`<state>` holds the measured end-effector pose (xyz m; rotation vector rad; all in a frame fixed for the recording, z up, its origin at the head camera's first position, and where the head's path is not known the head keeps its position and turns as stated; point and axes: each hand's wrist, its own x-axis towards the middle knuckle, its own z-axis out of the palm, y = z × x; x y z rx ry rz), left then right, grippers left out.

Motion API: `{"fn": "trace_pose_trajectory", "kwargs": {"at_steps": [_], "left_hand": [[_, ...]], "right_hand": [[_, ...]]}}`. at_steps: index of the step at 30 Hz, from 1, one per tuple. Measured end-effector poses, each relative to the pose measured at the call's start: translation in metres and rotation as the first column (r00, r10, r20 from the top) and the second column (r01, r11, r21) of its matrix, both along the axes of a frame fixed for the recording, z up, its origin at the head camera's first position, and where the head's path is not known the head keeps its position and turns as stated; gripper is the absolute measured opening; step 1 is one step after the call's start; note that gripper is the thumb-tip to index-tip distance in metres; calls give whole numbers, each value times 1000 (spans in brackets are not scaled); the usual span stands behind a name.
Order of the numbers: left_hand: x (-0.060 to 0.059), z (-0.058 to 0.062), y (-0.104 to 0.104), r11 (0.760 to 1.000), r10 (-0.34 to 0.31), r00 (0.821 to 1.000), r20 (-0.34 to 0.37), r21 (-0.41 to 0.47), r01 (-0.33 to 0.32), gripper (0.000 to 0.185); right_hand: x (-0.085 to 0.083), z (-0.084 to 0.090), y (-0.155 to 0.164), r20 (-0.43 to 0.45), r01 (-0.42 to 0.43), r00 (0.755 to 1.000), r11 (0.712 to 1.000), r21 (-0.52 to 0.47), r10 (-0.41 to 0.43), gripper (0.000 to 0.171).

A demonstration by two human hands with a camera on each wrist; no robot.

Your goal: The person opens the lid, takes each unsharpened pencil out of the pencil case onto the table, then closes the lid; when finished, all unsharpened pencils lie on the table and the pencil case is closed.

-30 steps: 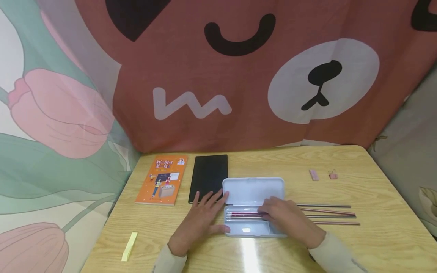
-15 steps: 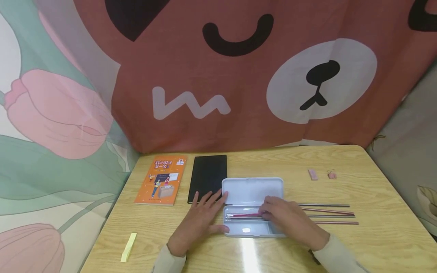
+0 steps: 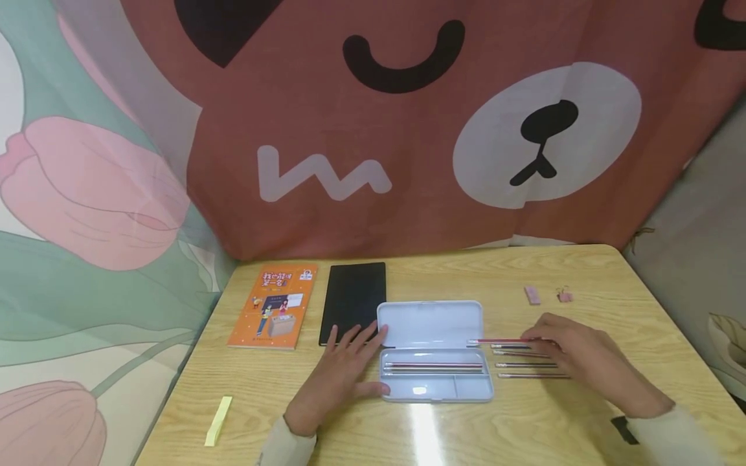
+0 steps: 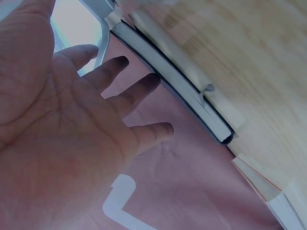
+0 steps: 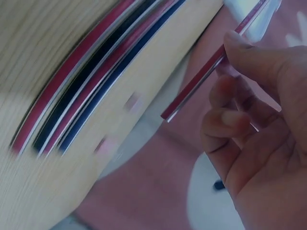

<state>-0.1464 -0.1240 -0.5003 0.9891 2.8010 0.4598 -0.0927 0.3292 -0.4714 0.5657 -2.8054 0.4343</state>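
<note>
On the wooden table an open pale pencil case lies with pencils already in its tray. The left hand rests flat at the case's left end, fingers spread and straight. Right of the case, the right hand pinches a red pencil between thumb and fingers — just above the loose pencils.

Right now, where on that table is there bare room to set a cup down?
Bare wood shows behind the pencil case towards the curtain, and along the front edge between the yellow sticky note and the left hand. It is crowded right of the case, where the right hand pinches a red pencil above the loose pencils.
</note>
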Motion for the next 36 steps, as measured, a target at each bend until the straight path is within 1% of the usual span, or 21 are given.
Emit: {"fn": "trace_pose_trajectory", "kwargs": {"at_steps": [2,4,9,13,17,24,27,31,36], "left_hand": [[0,0,0,1000,1,1000,8,5,-2,103],[0,1,-1,1000,0,1000,9,8,-1,103],[0,1,-1,1000,-2,1000,1,5,2,103],[0,-1,-2,1000,2,1000,5,6,-2,103],[-1,-3,-2,1000,-6,1000,-8,8,6,104],[-1,-2,-2,1000,-11,1000,-10,5,11,104],[-1,-2,-2,1000,-17,1000,-19,11,17,103],[-1,-2,-2,1000,-20,999,-27,18,21,103],[-1,-1,-2,1000,-6,1000,3,15,6,102]], "right_hand": [[1,-1,15,28,33,999,999,24,-34,30],[1,-2,28,47,49,998,998,34,-50,30],[-3,-11,43,80,63,994,996,55,-68,29],[-9,-18,47,120,80,989,992,93,-91,27],[-17,-23,52,153,63,985,991,117,-81,26],[-23,-27,52,141,32,989,994,104,-46,24],[-24,-28,51,142,40,988,994,99,-54,24],[-25,-29,51,166,57,984,994,90,-71,24],[-25,-30,51,198,64,977,995,74,-77,24]]}}
